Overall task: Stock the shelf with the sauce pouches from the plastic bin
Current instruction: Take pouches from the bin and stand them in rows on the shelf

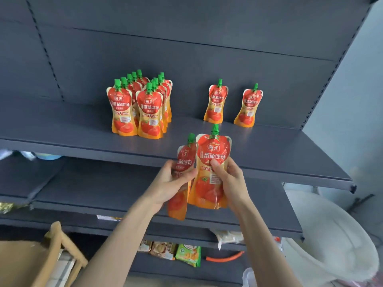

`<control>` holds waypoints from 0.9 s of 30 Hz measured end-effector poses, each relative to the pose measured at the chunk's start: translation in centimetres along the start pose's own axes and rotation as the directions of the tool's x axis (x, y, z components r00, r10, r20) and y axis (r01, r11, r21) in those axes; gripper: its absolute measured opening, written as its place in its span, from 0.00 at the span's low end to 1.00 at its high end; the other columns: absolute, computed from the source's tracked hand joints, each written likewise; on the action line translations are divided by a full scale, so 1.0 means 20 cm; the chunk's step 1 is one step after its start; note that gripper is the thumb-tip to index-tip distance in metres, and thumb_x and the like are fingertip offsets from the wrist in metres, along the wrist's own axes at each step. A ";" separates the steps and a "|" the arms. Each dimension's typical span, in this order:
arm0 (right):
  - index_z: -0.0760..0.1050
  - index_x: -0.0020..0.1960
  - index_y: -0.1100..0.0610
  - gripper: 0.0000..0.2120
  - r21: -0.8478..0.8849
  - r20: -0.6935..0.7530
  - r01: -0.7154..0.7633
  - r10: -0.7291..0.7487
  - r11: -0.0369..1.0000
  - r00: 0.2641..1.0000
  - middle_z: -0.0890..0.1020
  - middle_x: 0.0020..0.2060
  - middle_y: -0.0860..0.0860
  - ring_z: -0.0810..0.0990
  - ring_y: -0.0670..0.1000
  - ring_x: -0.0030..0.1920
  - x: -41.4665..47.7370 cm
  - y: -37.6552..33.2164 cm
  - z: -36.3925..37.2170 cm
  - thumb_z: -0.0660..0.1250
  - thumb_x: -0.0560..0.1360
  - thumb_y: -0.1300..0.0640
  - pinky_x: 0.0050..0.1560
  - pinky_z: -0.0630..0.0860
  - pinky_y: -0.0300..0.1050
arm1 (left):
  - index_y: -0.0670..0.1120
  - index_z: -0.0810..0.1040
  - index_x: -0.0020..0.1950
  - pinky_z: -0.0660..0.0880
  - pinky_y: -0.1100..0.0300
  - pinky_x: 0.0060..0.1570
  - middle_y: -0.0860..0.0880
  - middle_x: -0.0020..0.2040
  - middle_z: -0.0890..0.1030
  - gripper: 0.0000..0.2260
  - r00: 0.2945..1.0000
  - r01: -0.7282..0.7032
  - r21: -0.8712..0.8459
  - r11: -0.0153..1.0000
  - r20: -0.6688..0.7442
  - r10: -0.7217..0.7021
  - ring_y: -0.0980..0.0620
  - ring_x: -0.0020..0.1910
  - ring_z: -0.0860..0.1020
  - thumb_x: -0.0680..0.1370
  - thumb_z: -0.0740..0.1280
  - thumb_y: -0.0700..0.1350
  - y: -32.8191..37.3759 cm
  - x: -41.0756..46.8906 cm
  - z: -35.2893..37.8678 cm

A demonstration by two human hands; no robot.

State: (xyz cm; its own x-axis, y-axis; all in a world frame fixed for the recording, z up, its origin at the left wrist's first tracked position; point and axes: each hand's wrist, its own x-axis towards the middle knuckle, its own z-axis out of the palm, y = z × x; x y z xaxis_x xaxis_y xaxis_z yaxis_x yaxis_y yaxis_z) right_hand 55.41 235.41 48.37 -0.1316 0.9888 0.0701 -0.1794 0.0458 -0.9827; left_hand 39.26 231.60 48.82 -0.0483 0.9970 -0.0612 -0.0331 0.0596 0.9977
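Note:
Two red and orange sauce pouches with green caps are raised in front of the dark grey shelf (pixel 269 158). My left hand (pixel 170 183) grips the left pouch (pixel 180 183), which is turned edge-on. My right hand (pixel 230 179) grips the right pouch (pixel 211 162), label facing me. Standing on the shelf are a tight cluster of several pouches (pixel 141 104) at the left and two single pouches (pixel 215 102) (pixel 248 108) near the back right. The plastic bin is out of view.
A lower shelf (pixel 103 189) lies beneath. Snack packets (pixel 172 251) and an orange strap (pixel 226 258) lie on a bottom shelf. A cardboard box (pixel 31 259) sits at lower left. A white fluffy object (pixel 331 235) sits at lower right.

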 end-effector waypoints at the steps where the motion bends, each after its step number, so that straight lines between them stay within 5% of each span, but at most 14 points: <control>1: 0.76 0.53 0.55 0.07 0.003 -0.007 0.012 -0.012 1.000 1.000 0.85 0.45 0.53 0.85 0.54 0.45 0.07 -0.01 0.00 0.66 0.76 0.55 0.45 0.82 0.49 | 0.46 0.71 0.56 0.75 0.66 0.38 0.52 0.44 0.79 0.25 0.999 -0.034 0.026 0.999 -0.017 0.034 0.60 0.38 0.79 0.65 0.71 0.57 0.02 0.07 -0.01; 4: 0.76 0.53 0.55 0.07 0.016 -0.062 0.063 -0.062 0.998 0.996 0.85 0.45 0.53 0.84 0.54 0.45 0.29 -0.03 0.00 0.66 0.76 0.55 0.46 0.82 0.50 | 0.51 0.69 0.57 0.74 0.62 0.45 0.53 0.48 0.79 0.25 0.997 -0.064 0.016 0.998 -0.044 0.065 0.57 0.44 0.79 0.65 0.68 0.61 0.08 0.29 -0.04; 7: 0.75 0.53 0.56 0.08 0.007 -0.117 0.102 -0.100 0.995 0.988 0.85 0.46 0.53 0.85 0.53 0.45 0.51 -0.04 -0.02 0.67 0.76 0.55 0.43 0.81 0.48 | 0.59 0.68 0.59 0.73 0.63 0.44 0.59 0.51 0.78 0.12 1.000 -0.030 -0.068 0.997 -0.001 0.030 0.61 0.48 0.77 0.76 0.62 0.57 0.14 0.55 -0.08; 18: 0.72 0.49 0.54 0.09 -0.072 -0.183 0.142 -0.153 0.987 0.971 0.83 0.45 0.51 0.84 0.45 0.42 1.22 0.00 -0.11 0.70 0.73 0.60 0.37 0.78 0.38 | 0.47 0.70 0.62 0.73 0.62 0.47 0.51 0.55 0.77 0.14 0.948 -0.191 0.083 0.978 -0.244 0.206 0.55 0.52 0.76 0.78 0.64 0.48 0.16 1.34 -0.03; 27: 0.73 0.46 0.54 0.07 -0.091 -0.175 0.200 -0.213 0.976 0.961 0.82 0.43 0.50 0.83 0.45 0.42 1.54 0.06 -0.08 0.70 0.73 0.63 0.39 0.79 0.38 | 0.48 0.72 0.54 0.73 0.60 0.46 0.49 0.53 0.78 0.07 0.929 -0.157 0.066 0.985 -0.329 0.170 0.52 0.52 0.76 0.78 0.66 0.46 0.12 1.78 -0.09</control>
State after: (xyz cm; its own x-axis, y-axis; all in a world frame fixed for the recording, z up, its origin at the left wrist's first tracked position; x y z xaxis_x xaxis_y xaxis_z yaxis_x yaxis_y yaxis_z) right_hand 52.61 266.21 49.16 0.0819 0.9656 0.2469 -0.1130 0.2551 -0.9603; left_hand 35.58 267.11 48.98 -0.3785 0.9199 0.1027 0.0409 -0.0942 0.9947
